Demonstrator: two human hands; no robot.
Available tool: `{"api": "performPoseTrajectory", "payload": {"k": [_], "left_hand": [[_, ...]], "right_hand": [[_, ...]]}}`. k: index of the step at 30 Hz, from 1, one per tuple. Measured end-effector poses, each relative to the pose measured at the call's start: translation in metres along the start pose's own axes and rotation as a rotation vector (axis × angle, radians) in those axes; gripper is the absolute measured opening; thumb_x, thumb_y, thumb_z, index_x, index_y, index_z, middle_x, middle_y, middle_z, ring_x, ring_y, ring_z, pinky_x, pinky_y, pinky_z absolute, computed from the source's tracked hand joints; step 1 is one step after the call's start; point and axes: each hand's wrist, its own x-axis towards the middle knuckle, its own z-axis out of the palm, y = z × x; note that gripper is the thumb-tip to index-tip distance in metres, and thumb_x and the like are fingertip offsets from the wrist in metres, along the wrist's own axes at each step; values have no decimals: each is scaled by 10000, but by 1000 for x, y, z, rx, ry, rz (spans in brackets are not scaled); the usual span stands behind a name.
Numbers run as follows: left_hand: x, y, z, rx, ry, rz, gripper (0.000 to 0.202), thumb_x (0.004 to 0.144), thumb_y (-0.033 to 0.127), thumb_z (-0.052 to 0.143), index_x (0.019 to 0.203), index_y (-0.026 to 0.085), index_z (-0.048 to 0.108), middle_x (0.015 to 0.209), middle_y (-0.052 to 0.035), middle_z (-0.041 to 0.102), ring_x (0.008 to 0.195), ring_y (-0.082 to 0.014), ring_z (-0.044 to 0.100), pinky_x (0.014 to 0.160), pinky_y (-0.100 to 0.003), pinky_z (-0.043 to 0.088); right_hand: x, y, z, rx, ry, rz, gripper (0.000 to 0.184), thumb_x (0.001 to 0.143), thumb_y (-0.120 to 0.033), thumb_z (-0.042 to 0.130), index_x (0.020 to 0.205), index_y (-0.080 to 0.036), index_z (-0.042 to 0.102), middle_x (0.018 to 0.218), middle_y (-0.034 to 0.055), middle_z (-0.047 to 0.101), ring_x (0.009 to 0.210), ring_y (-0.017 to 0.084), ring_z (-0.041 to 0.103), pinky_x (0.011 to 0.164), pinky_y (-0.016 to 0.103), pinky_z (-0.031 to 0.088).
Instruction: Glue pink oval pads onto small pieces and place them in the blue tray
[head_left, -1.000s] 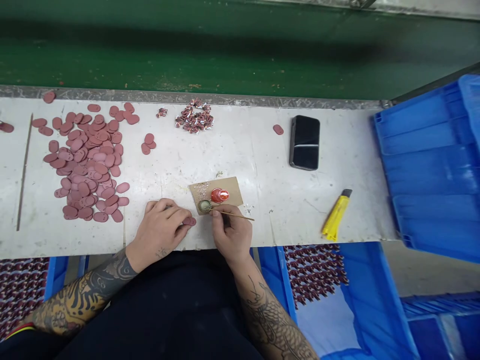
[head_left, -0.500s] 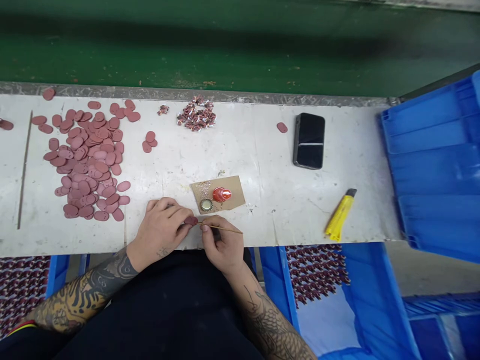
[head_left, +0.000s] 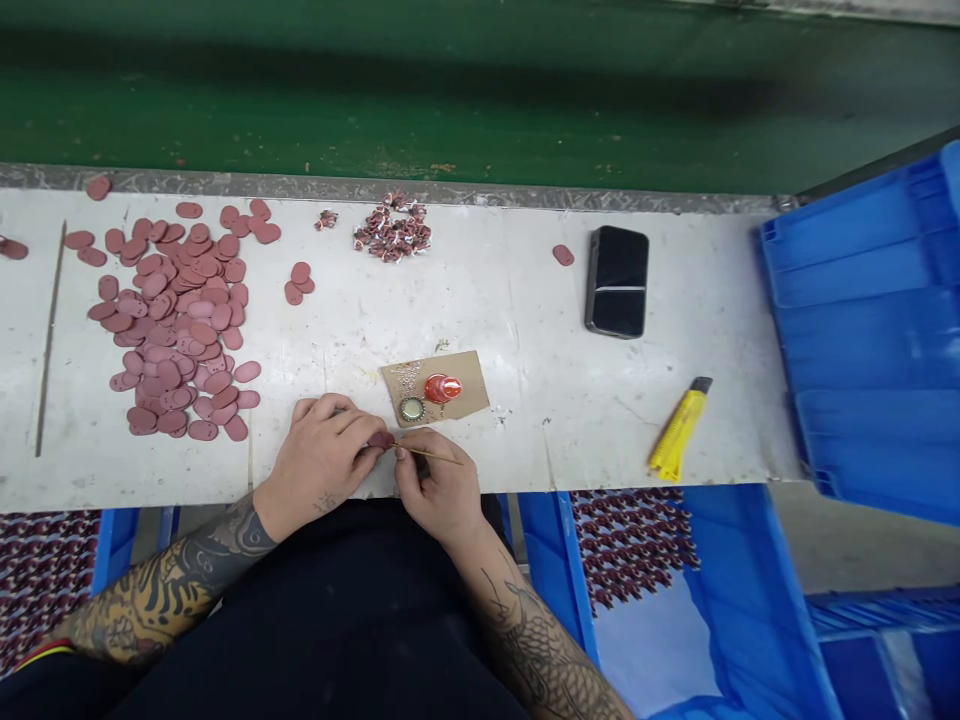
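My left hand (head_left: pixel 319 460) rests on the white table (head_left: pixel 495 300) near its front edge, fingers curled and pinching a small maroon oval piece (head_left: pixel 380 440). My right hand (head_left: pixel 439 490) is closed on a thin wooden stick (head_left: pixel 435 455), whose tip touches that piece. Just beyond the hands lies a brown card (head_left: pixel 435 387) carrying a red blob (head_left: pixel 442 387), a round metal cap (head_left: pixel 412 409) and tiny specks.
A big heap of maroon oval pieces (head_left: pixel 176 320) covers the table's left. A small pile of finished bits (head_left: pixel 391 232) lies at the back. A black phone (head_left: pixel 617 281) and yellow utility knife (head_left: pixel 679 430) lie right. Blue crates (head_left: pixel 862 320) stand right and below.
My right hand drew the stick back from the metal cap on the card and brought its tip to the oval piece in my left fingers. My left hand barely moved.
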Motion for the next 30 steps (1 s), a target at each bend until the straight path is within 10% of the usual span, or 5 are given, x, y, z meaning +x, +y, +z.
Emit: {"api": "performPoseTrajectory", "payload": {"k": [7, 12, 20, 30], "left_hand": [[-1, 1, 0, -34, 9, -10, 61, 939, 256, 606, 979, 240, 649, 986, 1, 734, 1013, -247, 556, 853, -437, 329], [-3, -1, 2, -51, 34, -17, 98, 959, 277, 577, 957, 232, 664, 957, -17, 732, 981, -237, 564, 841, -428, 344], [-4, 2, -1, -11, 27, -6, 231, 976, 317, 552, 1176, 252, 648, 1164, -51, 674, 1079, -241, 560, 865, -434, 356], [-5, 1, 2, -23, 13, -52, 85, 937, 314, 633, 941, 249, 688, 1158, -14, 648, 1078, -227, 529, 856, -423, 330]], "right_hand": [[-9, 3, -22, 137, 129, 73, 113, 910, -145, 561, 966, -238, 591, 825, 13, 667, 719, 167, 655, 648, 297, 545], [5, 46, -73, -212, 300, 115, 155, 939, -176, 542, 1037, -223, 654, 923, 54, 710, 828, 208, 688, 769, 360, 563], [32, 107, -102, -707, 41, 136, 402, 889, -119, 421, 1208, -132, 666, 1119, 171, 638, 1038, 318, 615, 886, 501, 553], [66, 71, -89, -472, 215, -3, 319, 913, -135, 418, 1109, -180, 665, 1071, 137, 639, 1047, 286, 618, 895, 478, 547]]}}
